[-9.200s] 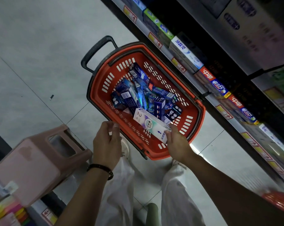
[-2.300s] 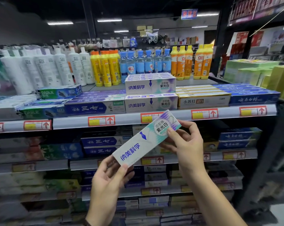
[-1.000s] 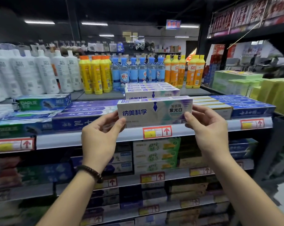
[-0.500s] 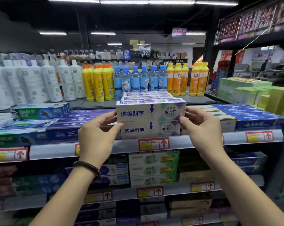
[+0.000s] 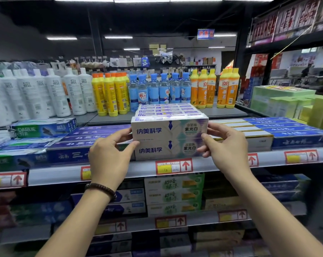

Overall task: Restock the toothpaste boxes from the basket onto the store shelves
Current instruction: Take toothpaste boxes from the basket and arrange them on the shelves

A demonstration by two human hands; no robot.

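Head cam view, looking straight at the top shelf (image 5: 119, 172) of the toothpaste aisle. Both hands are on one white-and-purple toothpaste box (image 5: 168, 129). It's held longways and level at the near edge of the shelf, right on top of a matching box (image 5: 166, 150).

The left hand (image 5: 108, 158) has its fingers (image 5: 124, 134) curled round the left end, with the thumb tucked by the lower left corner. The right hand (image 5: 226, 147) has its fingers (image 5: 215, 127) pinching the right end. So both are gripping and neither is relaxed. The box sits squarely between the two hands, front face bare and facing the camera.

What could go wrong, imo:
- **Sliding off:** the box looks about flush with the near edge. If the hands let go before it's properly seated, it could slide forward off the one underneath and drop past the price tag (image 5: 172, 166).
- **Getting dragged crooked:** that left thumb looks close to the seam between the two boxes, so pulling it out carelessly could drag the top one askew.
- **Pushing too hard:** shoving it back could bump the stacked row (image 5: 166, 110) behind it toward the bottles (image 5: 157, 89) further back.

The basket isn't in shot.
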